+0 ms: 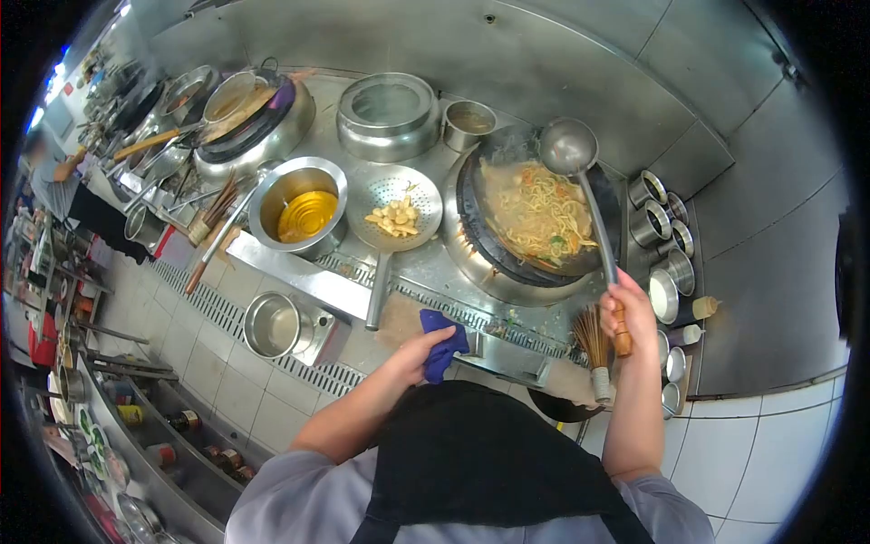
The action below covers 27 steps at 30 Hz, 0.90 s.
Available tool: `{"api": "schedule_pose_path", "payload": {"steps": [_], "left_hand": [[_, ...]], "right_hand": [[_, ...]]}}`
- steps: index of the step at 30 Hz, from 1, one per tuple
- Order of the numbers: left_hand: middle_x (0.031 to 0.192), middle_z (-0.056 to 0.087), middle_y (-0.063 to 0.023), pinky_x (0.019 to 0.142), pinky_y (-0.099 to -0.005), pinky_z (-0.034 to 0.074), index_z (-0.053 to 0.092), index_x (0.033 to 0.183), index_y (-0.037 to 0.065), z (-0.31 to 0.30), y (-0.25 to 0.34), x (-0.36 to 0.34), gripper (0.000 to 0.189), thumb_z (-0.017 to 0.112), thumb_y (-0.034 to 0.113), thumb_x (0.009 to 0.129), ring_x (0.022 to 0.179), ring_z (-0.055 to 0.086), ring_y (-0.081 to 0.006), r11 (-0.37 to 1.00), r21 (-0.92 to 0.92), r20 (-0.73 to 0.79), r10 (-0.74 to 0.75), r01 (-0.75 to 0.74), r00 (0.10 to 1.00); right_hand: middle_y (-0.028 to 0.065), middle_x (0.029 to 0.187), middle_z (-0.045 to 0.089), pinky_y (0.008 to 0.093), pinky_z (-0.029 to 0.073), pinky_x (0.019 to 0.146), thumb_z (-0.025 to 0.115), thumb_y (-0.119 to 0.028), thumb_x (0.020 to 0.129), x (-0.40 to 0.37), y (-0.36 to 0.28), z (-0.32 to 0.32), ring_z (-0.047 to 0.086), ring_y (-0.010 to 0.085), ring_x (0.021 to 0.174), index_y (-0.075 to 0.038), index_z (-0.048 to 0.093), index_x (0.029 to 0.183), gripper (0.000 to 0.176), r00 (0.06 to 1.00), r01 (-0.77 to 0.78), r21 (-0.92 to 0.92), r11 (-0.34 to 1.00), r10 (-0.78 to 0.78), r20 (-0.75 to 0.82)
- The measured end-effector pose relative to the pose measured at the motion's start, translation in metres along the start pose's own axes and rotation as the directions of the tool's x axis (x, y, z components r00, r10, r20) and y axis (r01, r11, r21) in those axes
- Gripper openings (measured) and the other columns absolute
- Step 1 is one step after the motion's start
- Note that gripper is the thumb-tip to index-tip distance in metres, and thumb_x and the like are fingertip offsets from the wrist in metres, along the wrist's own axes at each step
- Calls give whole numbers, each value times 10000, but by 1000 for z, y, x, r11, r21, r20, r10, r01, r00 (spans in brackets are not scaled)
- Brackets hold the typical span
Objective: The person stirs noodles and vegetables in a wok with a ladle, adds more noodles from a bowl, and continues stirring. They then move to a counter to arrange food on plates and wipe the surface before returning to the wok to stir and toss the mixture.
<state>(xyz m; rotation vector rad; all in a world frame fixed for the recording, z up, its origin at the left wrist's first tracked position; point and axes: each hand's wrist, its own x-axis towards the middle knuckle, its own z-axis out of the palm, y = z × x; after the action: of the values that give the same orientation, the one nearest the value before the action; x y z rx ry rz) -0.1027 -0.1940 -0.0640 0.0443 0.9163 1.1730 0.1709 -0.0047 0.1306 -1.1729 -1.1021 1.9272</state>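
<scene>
My right hand [632,313] is wrapped round the wooden handle of a long steel ladle [569,147]. The ladle's bowl is raised over the far right side of a wok [467,218]. Inside the wok, noodles [539,213] with bits of vegetable give off steam. My left hand [426,352] grips a folded blue cloth [443,340] at the stove's front edge. Just beyond it lies the handle of a perforated strainer [361,195], which holds pale yellow chunks [393,218]. A bamboo brush [591,340] rests beside my right forearm.
A pot of yellow oil [265,207] stands left of the strainer. Behind are a lidded steel pot [387,127] and a small steel pot [468,124]. Several seasoning containers [664,296] line the right side. Another person [77,195] stands far left, near a second wok [237,118].
</scene>
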Motion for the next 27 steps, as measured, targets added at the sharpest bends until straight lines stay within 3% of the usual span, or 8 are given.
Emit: {"api": "schedule_pose_path", "payload": {"steps": [1, 4, 6, 13, 17, 22, 25, 27], "left_hand": [[827, 645, -53, 556, -273, 492, 609, 1068, 49, -1, -1, 1, 360, 704, 321, 853, 654, 608, -147, 1000, 4, 8, -4, 3, 1000], [812, 640, -57, 556, -274, 497, 604, 1056, 44, 2, -1, 2, 355, 705, 317, 852, 646, 607, -144, 1000, -3, 3, -17, 17, 1000], [809, 639, -58, 559, -276, 501, 604, 1053, 45, 6, 0, 1, 353, 705, 316, 852, 645, 606, -146, 1000, 15, 8, -25, 25, 1000], [836, 646, -56, 568, -286, 512, 601, 1076, 50, 15, -4, 16, 368, 699, 328, 855, 648, 611, -153, 996, 72, 34, -48, 46, 998], [857, 651, -57, 567, -285, 511, 602, 1085, 54, 24, 1, 8, 377, 699, 335, 853, 650, 612, -156, 996, 88, 18, -33, 32, 999], [859, 659, -61, 545, -292, 511, 602, 1083, 63, 19, -5, -6, 385, 697, 355, 851, 638, 615, -157, 999, 40, -54, 28, -26, 998], [842, 657, -57, 520, -295, 503, 601, 1065, 76, 4, -12, -6, 374, 689, 370, 853, 626, 612, -158, 1000, 5, -57, -3, 3, 998], [833, 653, -53, 511, -294, 497, 601, 1056, 81, 0, -15, -8, 370, 684, 381, 855, 621, 609, -156, 1000, 8, -52, 8, -8, 999]], "right_hand": [[38, 649, 498, 262, 342, 352, 508, -86, 917, 4, 0, -21, 436, 130, 408, -103, 379, 1391, 492, 999, -37, 174, 984, 30, 39], [36, 654, 494, 267, 350, 361, 510, -88, 914, 0, 2, -33, 445, 133, 418, -107, 364, 1401, 509, 999, -11, 278, 961, 19, -26], [25, 651, 493, 254, 325, 347, 487, -105, 931, -7, 6, -20, 436, 123, 412, -123, 377, 1384, 467, 997, 5, -21, 1000, -7, -83], [0, 641, 498, 260, 379, 389, 535, -102, 901, 46, 31, 5, 456, 112, 427, -94, 416, 1372, 486, 999, -34, -387, 922, 16, -51], [-6, 628, 500, 282, 393, 407, 543, -102, 905, 51, 35, 23, 458, 116, 428, -95, 476, 1313, 413, 994, -111, -290, 951, 107, -30], [14, 642, 510, 276, 367, 390, 538, -97, 905, 47, 24, 10, 454, 117, 432, -88, 394, 1361, 479, 986, -166, -4, 986, 166, 21], [12, 642, 509, 270, 350, 381, 535, -105, 909, 44, 20, 18, 450, 113, 432, -89, 422, 1307, 415, 994, -74, -229, 971, 90, 60], [14, 643, 511, 261, 352, 376, 540, -100, 905, 41, 19, 21, 452, 114, 425, -89, 419, 1306, 418, 991, -115, -139, 984, 123, 47]]}}
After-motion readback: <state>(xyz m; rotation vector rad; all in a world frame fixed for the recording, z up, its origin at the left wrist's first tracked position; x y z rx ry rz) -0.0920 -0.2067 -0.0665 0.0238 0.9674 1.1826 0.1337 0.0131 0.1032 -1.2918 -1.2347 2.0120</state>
